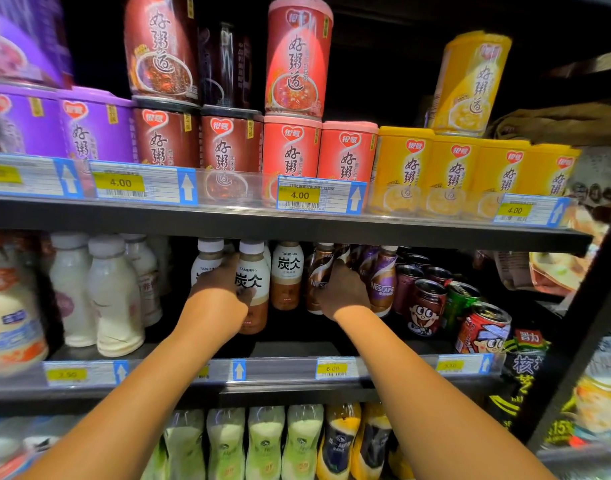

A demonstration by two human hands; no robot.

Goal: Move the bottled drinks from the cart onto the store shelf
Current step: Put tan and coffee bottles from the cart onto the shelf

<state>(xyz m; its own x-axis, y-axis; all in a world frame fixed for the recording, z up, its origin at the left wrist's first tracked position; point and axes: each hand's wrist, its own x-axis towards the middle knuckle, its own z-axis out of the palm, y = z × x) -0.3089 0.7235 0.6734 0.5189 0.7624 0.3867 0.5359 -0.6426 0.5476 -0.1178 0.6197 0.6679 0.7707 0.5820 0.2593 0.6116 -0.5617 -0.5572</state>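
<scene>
Head view, looking down two bare forearms reaching into the middle tier of a dark store shelf (297,223). At left of centre, the left hand (221,282) curls round a white-capped Tanbing coffee bottle (252,289), its thumb across the label; the bottle stands upright near the shelf front, partly behind the hand. Just beside it stands another Tanbing bottle (287,275). To the right, the right hand (344,289) wraps a brown Nescafe bottle (319,275), which rises upright above the knuckles, next to a purple Nescafe bottle (383,282). White milk bottles (113,296) stand at left, cartoon-printed cans (427,306) at right, porridge tubs (293,147) above.
</scene>
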